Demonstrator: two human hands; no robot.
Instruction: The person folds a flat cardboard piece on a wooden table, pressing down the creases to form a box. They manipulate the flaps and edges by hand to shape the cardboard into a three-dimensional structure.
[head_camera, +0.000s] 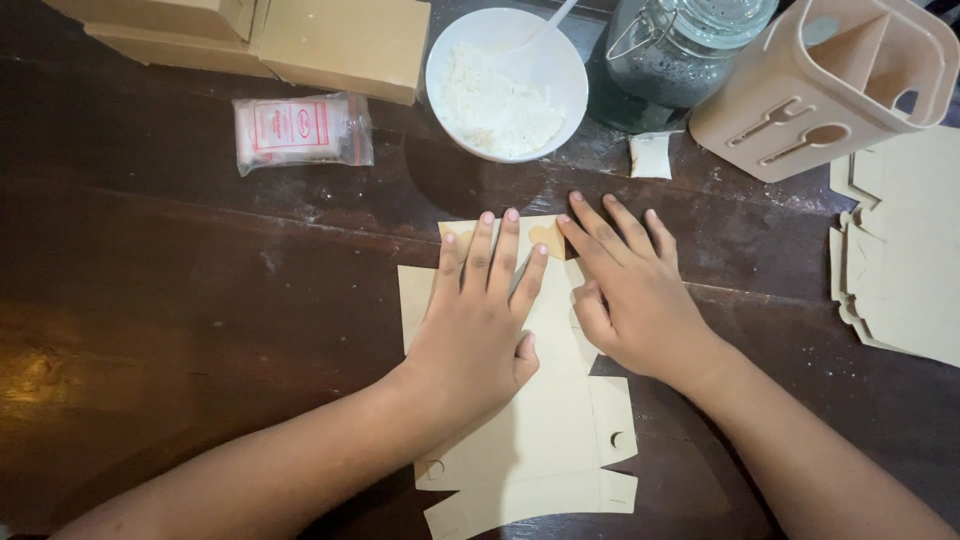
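Here, nothing is clasped: the left hand (478, 330) and right hand (630, 295) are laid flat, fingers spread, on a cut cardboard sheet (545, 420) lying on the dark table (180, 280). A crisp crease is probably best won by firm, even pressure. A bowl of white powder (506, 85) stands beyond.

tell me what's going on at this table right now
A person is pressing both hands flat on a die-cut cardboard box blank lying on a dark wooden table. The left hand lies palm down over the middle of the blank, and the right hand presses its upper right edge. Behind them stand a white bowl of white powder with a spoon in it, a small sealed packet, a glass jar and a beige cutlery holder. More flat blanks lie at the right.
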